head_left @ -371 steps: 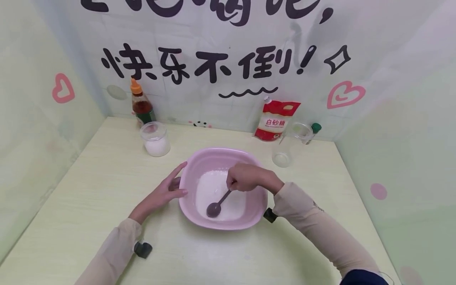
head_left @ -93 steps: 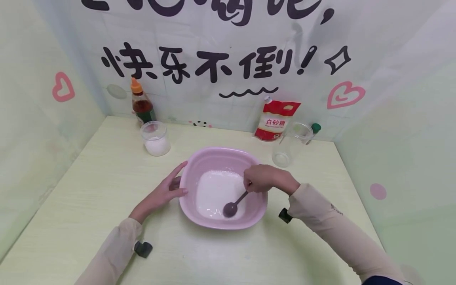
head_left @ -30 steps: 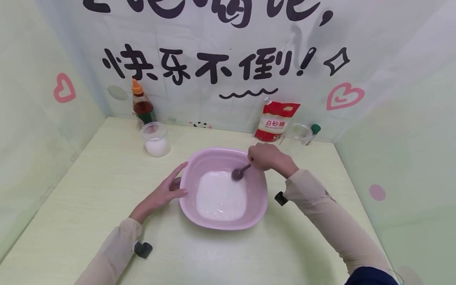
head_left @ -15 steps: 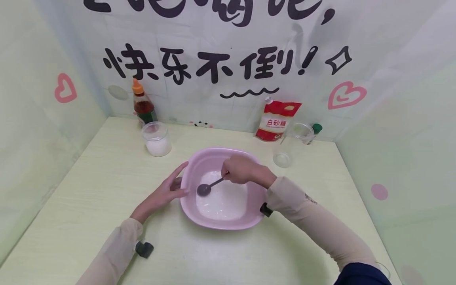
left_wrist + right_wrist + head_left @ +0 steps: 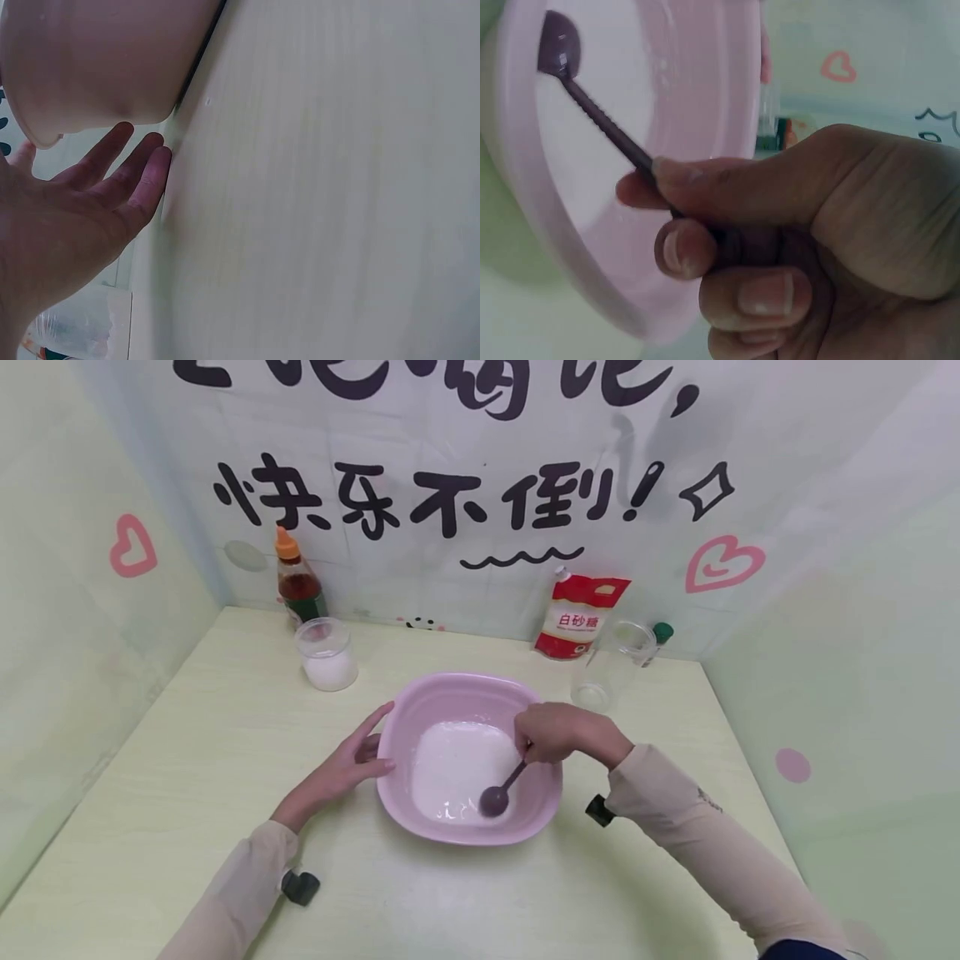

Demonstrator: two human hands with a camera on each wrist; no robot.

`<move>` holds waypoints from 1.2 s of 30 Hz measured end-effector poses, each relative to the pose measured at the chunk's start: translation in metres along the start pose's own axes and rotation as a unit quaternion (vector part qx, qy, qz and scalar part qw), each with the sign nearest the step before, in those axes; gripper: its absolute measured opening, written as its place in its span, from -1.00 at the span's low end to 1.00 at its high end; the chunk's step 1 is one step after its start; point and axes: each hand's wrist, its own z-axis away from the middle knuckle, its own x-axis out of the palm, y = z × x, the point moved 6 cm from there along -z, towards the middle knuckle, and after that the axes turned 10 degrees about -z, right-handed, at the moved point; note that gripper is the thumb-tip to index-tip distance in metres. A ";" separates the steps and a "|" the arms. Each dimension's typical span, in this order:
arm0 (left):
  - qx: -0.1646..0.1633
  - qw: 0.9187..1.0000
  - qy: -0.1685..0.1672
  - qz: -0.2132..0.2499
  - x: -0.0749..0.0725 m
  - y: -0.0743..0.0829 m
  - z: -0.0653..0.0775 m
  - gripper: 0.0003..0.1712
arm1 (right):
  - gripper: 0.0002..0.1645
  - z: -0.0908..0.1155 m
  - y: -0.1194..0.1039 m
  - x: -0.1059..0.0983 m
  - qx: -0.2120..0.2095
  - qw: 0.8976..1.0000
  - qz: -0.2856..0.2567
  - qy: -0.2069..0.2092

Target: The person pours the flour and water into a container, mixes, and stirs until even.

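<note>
In the head view, a pink basin [image 5: 468,839] holding white liquid [image 5: 450,768] stands on the table. My left hand [image 5: 341,772] touches its left side, thumb and index tips at the rim. In the left wrist view the left hand's fingers [image 5: 112,161] extend fairly straight along the basin's outer wall [image 5: 105,60]. My right hand [image 5: 551,732] is over the basin's right side and grips a dark purple-brown spoon [image 5: 494,801] by its handle. In the right wrist view the thumb and curled fingers wrap the spoon's handle [image 5: 604,124]; its bowl [image 5: 559,45] is at the liquid.
Back left stand a clear jar of white contents [image 5: 330,668] and an orange-capped sauce bottle [image 5: 300,585]. At the back right are a red sugar pouch [image 5: 577,618], a clear plastic container [image 5: 600,681] and a green-capped bottle [image 5: 662,633]. A printed cloth wall [image 5: 420,577] rises behind.
My right hand has swept the spoon around the basin, from the back right to the left side, then to the front right now. My left hand has stayed at the rim.
</note>
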 end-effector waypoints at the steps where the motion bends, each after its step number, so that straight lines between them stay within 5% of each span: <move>1: -0.001 1.000 0.001 -0.001 0.000 0.000 0.000 0.02 | -0.87 0.001 0.005 -0.004 0.013 1.000 0.003 0.006; 7: 0.001 1.000 0.004 -0.003 0.001 0.000 0.000 0.02 | -0.90 -0.001 0.022 -0.027 0.071 0.994 0.000 0.083; 15: -0.003 1.000 0.004 -0.008 0.001 0.000 0.000 0.02 | -0.79 -0.028 0.023 -0.036 0.020 0.989 0.009 0.149; 26: 0.008 1.000 0.003 -0.001 0.000 0.001 0.000 0.04 | -0.73 -0.053 -0.024 -0.017 -0.091 0.989 -0.004 0.120; 31: 0.004 1.000 0.006 -0.008 -0.001 0.000 -0.001 0.03 | -0.76 -0.046 -0.041 -0.001 -0.146 0.986 -0.014 0.079; 36: 0.000 1.000 0.006 -0.010 -0.002 0.000 0.000 0.03 | -0.79 -0.030 -0.036 0.013 -0.137 0.990 -0.033 0.017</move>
